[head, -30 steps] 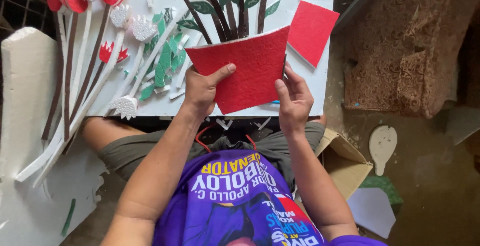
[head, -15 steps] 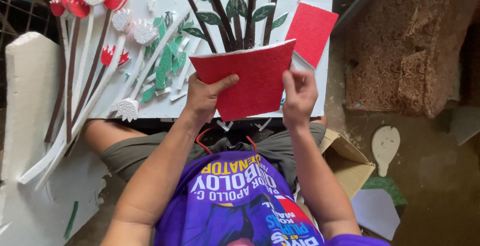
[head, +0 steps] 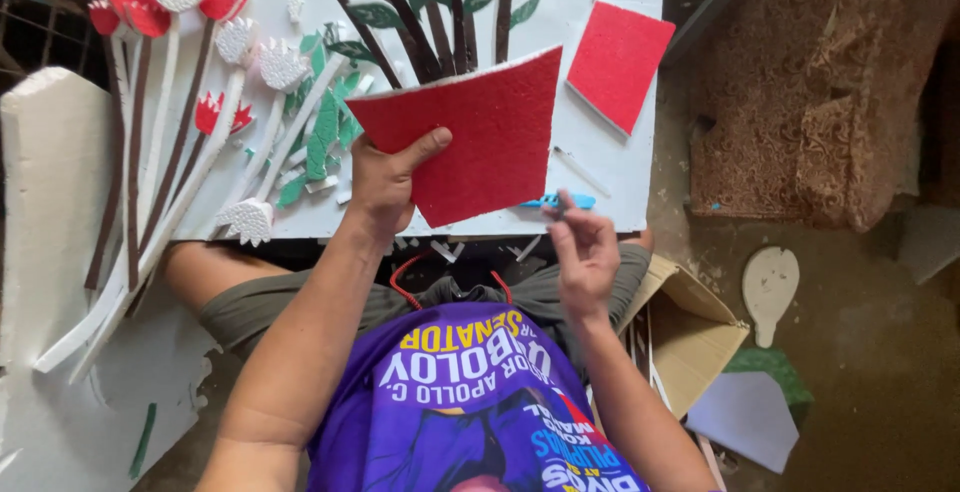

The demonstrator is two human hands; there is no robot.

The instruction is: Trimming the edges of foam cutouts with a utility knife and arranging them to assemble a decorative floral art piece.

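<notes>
1. Right now the red foam sheet (head: 478, 142) is raised over the white board (head: 600, 167), clamped at its lower corner by the left hand (head: 385, 184).
2. Just below that sheet, the right hand (head: 583, 252) pinches something small and dark; what it is, I cannot tell.
3. Beside the sheet's lower edge lies a blue cutter (head: 556, 201).
4. Right of the sheet rests a smaller red piece (head: 620, 64).
5. Left of it lie foam tulips (head: 175, 72).

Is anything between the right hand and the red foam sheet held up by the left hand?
Nothing visible. The right hand hangs just below the red foam sheet, apart from it, pinching something small. The left hand grips the sheet's lower left edge. A blue tool lies on the white board nearby.
</notes>
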